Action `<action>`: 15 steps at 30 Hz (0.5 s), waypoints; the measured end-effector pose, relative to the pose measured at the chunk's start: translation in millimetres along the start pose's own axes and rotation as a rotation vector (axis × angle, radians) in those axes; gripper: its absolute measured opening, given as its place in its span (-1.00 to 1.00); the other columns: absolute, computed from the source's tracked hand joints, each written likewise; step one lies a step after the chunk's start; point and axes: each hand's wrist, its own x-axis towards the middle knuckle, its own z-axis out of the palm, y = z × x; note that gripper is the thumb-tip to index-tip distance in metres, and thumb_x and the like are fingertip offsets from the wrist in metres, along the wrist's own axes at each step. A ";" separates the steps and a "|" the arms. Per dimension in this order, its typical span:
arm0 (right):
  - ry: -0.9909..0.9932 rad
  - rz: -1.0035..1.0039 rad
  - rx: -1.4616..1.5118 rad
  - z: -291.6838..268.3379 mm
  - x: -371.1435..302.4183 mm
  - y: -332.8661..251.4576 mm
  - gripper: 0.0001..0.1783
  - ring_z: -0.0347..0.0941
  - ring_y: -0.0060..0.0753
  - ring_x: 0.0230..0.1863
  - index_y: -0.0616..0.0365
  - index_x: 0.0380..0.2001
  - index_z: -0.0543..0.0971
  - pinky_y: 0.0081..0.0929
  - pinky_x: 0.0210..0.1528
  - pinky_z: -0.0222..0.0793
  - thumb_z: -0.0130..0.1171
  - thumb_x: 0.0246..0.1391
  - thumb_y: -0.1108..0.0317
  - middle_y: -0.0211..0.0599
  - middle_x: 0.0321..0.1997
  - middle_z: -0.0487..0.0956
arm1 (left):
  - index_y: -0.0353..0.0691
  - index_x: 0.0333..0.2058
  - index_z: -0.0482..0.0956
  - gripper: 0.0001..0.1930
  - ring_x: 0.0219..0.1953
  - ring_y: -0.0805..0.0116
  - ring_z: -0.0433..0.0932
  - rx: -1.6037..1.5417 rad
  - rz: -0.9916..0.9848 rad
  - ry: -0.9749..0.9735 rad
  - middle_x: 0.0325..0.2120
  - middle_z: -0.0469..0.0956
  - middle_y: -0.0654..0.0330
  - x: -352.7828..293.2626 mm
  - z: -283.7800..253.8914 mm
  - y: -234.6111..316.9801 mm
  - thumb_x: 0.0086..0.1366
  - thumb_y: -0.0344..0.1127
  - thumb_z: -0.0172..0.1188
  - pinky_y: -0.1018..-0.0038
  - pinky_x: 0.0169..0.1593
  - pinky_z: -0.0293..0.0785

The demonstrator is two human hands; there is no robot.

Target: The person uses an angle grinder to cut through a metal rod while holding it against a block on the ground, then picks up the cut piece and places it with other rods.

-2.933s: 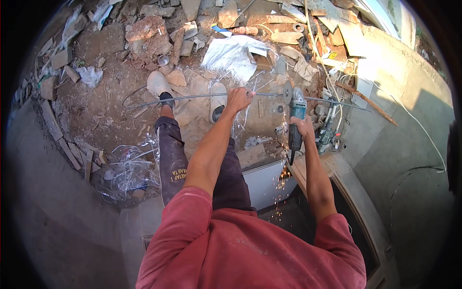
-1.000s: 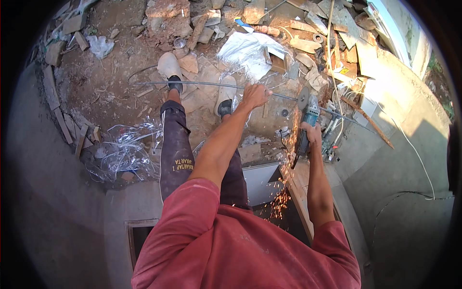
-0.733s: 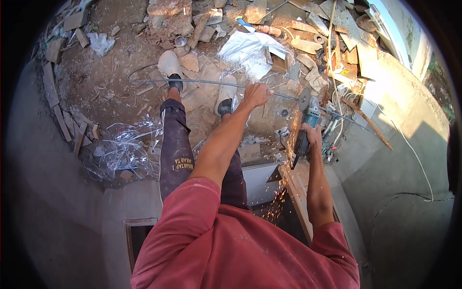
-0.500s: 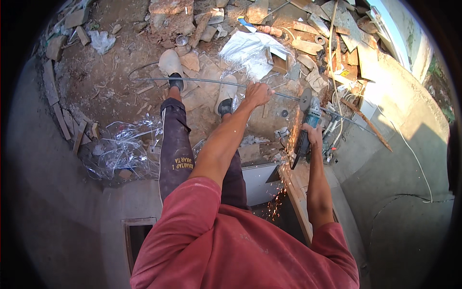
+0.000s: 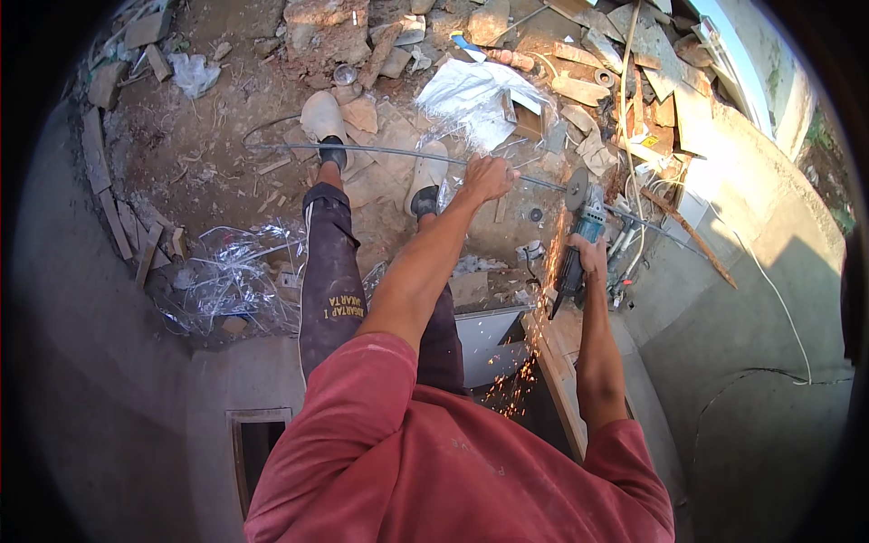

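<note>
The steel rod point(image 5: 398, 156) is taken as the landmark. It runs level at about knee height in front of the person, from beyond the left shoe point(image 5: 323, 118) across to the right, past the grinder.

Nearest the viewer, a stream of sparks point(image 5: 529, 335) is thrown down and back from the cut, on the near side of the rod, toward the wooden plank point(image 5: 552, 380) and the light panel point(image 5: 484, 339) below it.

The right hand point(image 5: 590, 256) is closed fully around the body of the angle grinder point(image 5: 579, 240), just on the near side of the rod; the grinder's disc point(image 5: 576, 188) is laid against the rod. The left hand point(image 5: 487, 176) is wrapped tight around the rod itself, just to the left of the disc.

For a clean cut, it is judged that the disc should be kept square to the rod, pressure kept light and steady, and the rod held still so that the cut does not pinch. The gripping hand is close to the disc; a wider gap would be safer. The spark stream is best kept off the legs.

Beyond the rod, a crumpled clear plastic sheet point(image 5: 475, 95) and broken masonry point(image 5: 579, 90) lie on the ground. No container with visible contents can be made out.
</note>
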 end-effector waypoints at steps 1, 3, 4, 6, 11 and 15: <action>0.002 -0.001 -0.001 -1.0 1.3 2.5 -0.85 0.39 -0.48 -0.68 0.16 -0.53 0.50 -0.48 -0.61 0.31 0.20 -0.21 0.33 -0.40 -0.62 0.49 | -0.17 -0.27 0.69 -0.64 -0.20 -0.06 0.55 0.003 -0.004 0.003 -0.36 0.62 -0.11 0.9 0.0 2.0 0.26 -0.01 0.10 0.11 0.05 0.22; 0.098 -0.061 0.028 -2.7 3.9 7.6 -0.85 0.39 -0.44 -0.72 0.17 -0.54 0.50 -0.47 -0.65 0.31 0.19 -0.20 0.34 -0.38 -0.65 0.49 | -0.17 -0.27 0.69 -0.64 -0.21 -0.06 0.55 -0.006 0.003 0.006 -0.36 0.62 -0.11 2.6 -0.2 5.6 0.26 -0.01 0.09 0.11 0.05 0.22; 0.092 -0.059 0.030 0.7 1.9 4.6 -0.85 0.39 -0.44 -0.72 0.17 -0.54 0.50 -0.47 -0.65 0.31 0.19 -0.20 0.34 -0.38 -0.65 0.49 | -0.17 -0.27 0.69 -0.64 -0.22 -0.07 0.55 -0.009 -0.003 0.011 -0.37 0.62 -0.11 1.5 -0.4 2.9 0.26 -0.01 0.09 0.12 0.05 0.22; 0.052 0.047 0.096 6.7 -4.3 -6.5 -0.85 0.39 -0.42 -0.74 0.17 -0.54 0.49 -0.47 -0.68 0.31 0.19 -0.18 0.34 -0.36 -0.67 0.48 | -0.17 -0.27 0.69 -0.64 -0.22 -0.06 0.56 0.004 -0.008 0.008 -0.37 0.62 -0.11 0.4 -2.0 -0.3 0.26 -0.01 0.09 0.13 0.04 0.23; 0.014 0.035 0.044 -0.2 0.9 -4.4 -0.85 0.39 -0.44 -0.73 0.16 -0.54 0.49 -0.47 -0.66 0.31 0.19 -0.18 0.32 -0.38 -0.65 0.48 | -0.18 -0.28 0.68 -0.64 -0.23 -0.05 0.56 0.007 0.012 0.055 -0.37 0.62 -0.11 1.1 0.8 3.0 0.26 -0.01 0.09 0.14 0.02 0.23; 0.066 -0.030 0.019 1.8 0.8 -4.1 -0.85 0.37 -0.49 -0.68 0.15 -0.54 0.50 -0.48 -0.59 0.29 0.20 -0.21 0.33 -0.43 -0.61 0.49 | -0.19 -0.28 0.68 -0.64 -0.22 -0.04 0.56 0.017 0.004 0.012 -0.37 0.62 -0.10 4.7 -2.0 2.0 0.26 -0.01 0.09 0.16 0.00 0.23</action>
